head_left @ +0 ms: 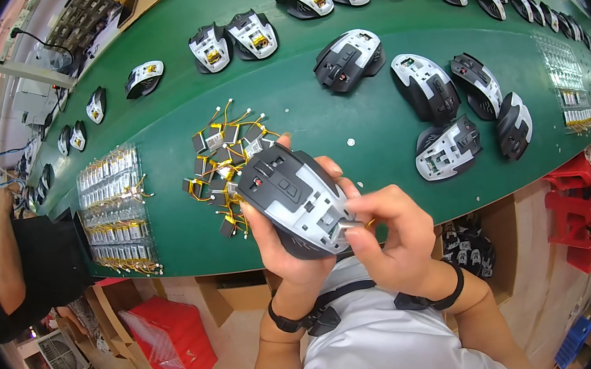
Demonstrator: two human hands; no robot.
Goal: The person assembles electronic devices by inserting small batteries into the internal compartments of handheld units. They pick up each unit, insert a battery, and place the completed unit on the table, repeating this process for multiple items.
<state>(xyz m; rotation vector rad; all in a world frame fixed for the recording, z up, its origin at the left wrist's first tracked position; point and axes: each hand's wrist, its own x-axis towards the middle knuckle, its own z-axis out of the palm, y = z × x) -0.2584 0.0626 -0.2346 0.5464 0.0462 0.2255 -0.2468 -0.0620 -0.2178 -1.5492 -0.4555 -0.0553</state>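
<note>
Left hand (pixel 282 255): our fingers cup a mouse (pixel 296 192).
Right hand (pixel 400 238): our fingers pinch a silvery piece (pixel 346 227) at the mouse's near end.

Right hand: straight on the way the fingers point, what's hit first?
Likely the open recess end of the black-and-grey mouse in the left hand. The right hand pinches a small silvery piece right by it; exact depth is unclear.

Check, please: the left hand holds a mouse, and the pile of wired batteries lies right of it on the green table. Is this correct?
The side is wrong: in the head view, the pile of wired batteries lies left of the mouse in the left hand.
</note>
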